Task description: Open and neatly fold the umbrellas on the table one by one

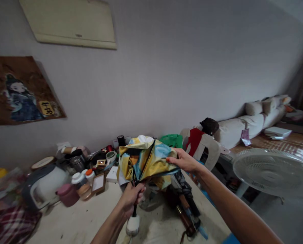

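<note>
A loosely folded umbrella (151, 157) with yellow and light blue cloth is held above the table, its white handle (133, 224) pointing down toward me. My left hand (132, 196) is closed around the dark shaft, just below the bunched cloth. At the right side of the canopy, my right hand (183, 160) pinches the edge of the cloth between thumb and fingers. Beneath and to the right, several folded umbrellas (185, 213) lie on the table, one with a brown handle; the held canopy partly covers them.
The white table (90, 217) carries a kettle (45, 184), a pink jar (68, 195), several bottles and a small frame (98, 183) at the left. A green bag (171, 140) lies behind. A white chair (209, 149) and a fan (270, 173) stand at the right.
</note>
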A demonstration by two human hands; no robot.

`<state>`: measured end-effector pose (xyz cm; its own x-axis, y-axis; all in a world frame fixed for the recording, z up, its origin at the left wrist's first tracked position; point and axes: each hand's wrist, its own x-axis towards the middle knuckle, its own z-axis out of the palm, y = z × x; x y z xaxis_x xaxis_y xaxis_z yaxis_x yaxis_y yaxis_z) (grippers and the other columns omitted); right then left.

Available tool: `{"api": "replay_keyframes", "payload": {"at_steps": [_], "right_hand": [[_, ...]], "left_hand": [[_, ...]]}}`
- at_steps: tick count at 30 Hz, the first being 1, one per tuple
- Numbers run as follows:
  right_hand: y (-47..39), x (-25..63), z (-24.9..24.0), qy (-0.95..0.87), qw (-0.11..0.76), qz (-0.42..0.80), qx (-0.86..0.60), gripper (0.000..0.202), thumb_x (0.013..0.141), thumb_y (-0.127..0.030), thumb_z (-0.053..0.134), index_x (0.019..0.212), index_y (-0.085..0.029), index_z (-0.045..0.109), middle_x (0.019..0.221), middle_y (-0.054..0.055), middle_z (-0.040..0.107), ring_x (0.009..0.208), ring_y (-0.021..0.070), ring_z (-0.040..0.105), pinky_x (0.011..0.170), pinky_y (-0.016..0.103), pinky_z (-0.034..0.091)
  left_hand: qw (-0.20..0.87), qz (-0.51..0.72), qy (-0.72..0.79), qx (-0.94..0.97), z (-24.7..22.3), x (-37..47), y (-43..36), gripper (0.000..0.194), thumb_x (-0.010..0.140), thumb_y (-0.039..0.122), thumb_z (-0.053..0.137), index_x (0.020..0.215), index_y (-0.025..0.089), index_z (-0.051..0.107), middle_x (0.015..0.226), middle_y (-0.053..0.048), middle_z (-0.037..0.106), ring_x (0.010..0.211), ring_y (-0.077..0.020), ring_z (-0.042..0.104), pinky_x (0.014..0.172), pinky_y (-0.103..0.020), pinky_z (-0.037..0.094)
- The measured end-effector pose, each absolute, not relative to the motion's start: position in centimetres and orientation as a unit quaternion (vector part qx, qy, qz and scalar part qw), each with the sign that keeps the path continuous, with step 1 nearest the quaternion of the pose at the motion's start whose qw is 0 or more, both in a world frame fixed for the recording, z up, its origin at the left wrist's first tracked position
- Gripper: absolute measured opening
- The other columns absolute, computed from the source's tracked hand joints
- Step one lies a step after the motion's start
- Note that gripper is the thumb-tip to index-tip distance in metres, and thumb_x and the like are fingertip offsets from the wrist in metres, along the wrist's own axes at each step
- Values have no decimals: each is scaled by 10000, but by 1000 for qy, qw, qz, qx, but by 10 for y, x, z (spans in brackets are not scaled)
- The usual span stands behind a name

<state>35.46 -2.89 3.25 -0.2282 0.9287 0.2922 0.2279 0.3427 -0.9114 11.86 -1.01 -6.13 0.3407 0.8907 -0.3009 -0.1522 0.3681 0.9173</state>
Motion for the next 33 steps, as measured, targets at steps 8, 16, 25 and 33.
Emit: {"api": "replay_keyframes", "payload": {"at_steps": [8,16,25,33], "right_hand": [[-29,354,35,-587,462,521,-412,507,728,-649,636,611,-161,560,531,-42,495,477,79,442,481,197,380],[-15,345,19,-453,502,626,-388,380,721,-540,729,827,-178,683,747,30,709,674,148,665,706,282,543],[-20,334,8,-450,465,659,-383,464,760,-550,689,1074,-211,646,991,57,720,891,207,684,877,388,517],[-19,362,34,-469,589,540,-376,464,705,-393,760,1089,-173,620,825,24,689,683,129,628,621,232,484]], "left_hand": [[678,372,462,435,-73,121,-16,478,435,432,808,601,177,440,458,80,434,359,-8,283,372,-167,111],[688,359,470,420,-81,124,-18,550,386,469,833,634,178,438,468,69,478,364,-11,309,387,-161,131],[708,337,390,482,-72,121,-29,562,470,545,831,657,157,470,500,97,387,415,-4,215,409,-188,98],[727,390,425,371,-77,128,-24,693,408,657,809,716,170,424,556,80,457,425,5,250,386,-148,84]]}}
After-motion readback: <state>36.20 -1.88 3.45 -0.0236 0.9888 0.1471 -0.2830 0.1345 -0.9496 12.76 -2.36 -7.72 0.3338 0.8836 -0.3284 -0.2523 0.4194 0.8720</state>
